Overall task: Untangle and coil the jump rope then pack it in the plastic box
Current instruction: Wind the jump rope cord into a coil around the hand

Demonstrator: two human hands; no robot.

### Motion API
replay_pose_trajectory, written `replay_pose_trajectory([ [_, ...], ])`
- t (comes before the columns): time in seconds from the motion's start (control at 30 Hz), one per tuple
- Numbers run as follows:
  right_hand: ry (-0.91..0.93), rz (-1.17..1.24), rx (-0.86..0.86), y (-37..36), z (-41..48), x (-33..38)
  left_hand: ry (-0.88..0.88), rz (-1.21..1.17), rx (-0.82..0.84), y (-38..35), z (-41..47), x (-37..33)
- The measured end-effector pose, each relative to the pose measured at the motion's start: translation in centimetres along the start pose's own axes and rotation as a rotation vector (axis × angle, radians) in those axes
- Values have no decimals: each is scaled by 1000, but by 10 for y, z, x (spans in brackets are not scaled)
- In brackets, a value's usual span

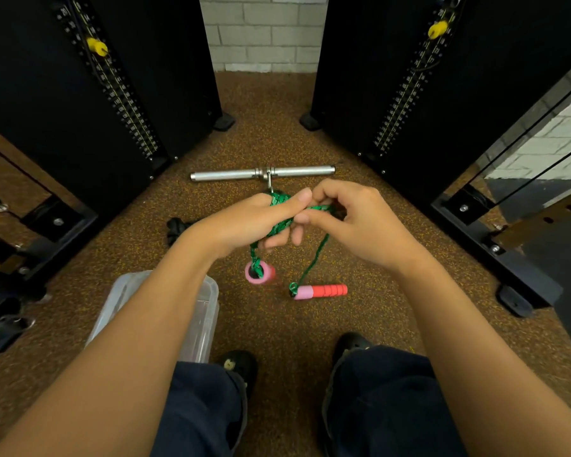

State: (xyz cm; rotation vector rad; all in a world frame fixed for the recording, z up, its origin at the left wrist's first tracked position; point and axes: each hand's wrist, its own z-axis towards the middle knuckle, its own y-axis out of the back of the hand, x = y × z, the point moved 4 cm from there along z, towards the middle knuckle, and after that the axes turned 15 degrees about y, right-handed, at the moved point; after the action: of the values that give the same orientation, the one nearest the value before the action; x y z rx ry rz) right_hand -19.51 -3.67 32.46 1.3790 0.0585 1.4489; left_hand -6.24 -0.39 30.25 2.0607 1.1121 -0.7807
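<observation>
A green braided jump rope [279, 206] is wound in several turns around the fingers of my left hand [261, 222]. My right hand [353, 222] pinches the rope's free strand just right of that coil. From the coil one pink-and-red handle [260, 272] dangles below my left hand. The other strand runs down to the second pink-and-red handle [322, 291], which lies on the floor. A clear plastic box [198, 311] stands open on the floor at the lower left, partly hidden by my left forearm.
A steel cable-machine bar [231, 174] lies on the speckled brown floor [277, 120] just beyond my hands. Black weight-stack towers [112, 94] [409, 94] stand left and right. A black strap [176, 227] lies at the left. My knees and shoes fill the bottom.
</observation>
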Motion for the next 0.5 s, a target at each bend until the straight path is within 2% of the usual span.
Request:
replay_pose_trajectory([
  [0.1,-48,225,-127,2,1,-4,-9,-274,269,-11,-4,-7],
  [0.2,-73,416,-159,-6,3,-5,-84,-492,451,-16,-5,-11],
  [0.33,-141,634,-178,-25,4,-3,-155,-709,569,-18,-7,-16],
  [0.43,-271,865,-96,-36,3,1,-203,-846,624,-20,-8,-21],
  [0.5,-282,951,-53,-35,3,3,-199,-888,607,-19,-8,-21],
])
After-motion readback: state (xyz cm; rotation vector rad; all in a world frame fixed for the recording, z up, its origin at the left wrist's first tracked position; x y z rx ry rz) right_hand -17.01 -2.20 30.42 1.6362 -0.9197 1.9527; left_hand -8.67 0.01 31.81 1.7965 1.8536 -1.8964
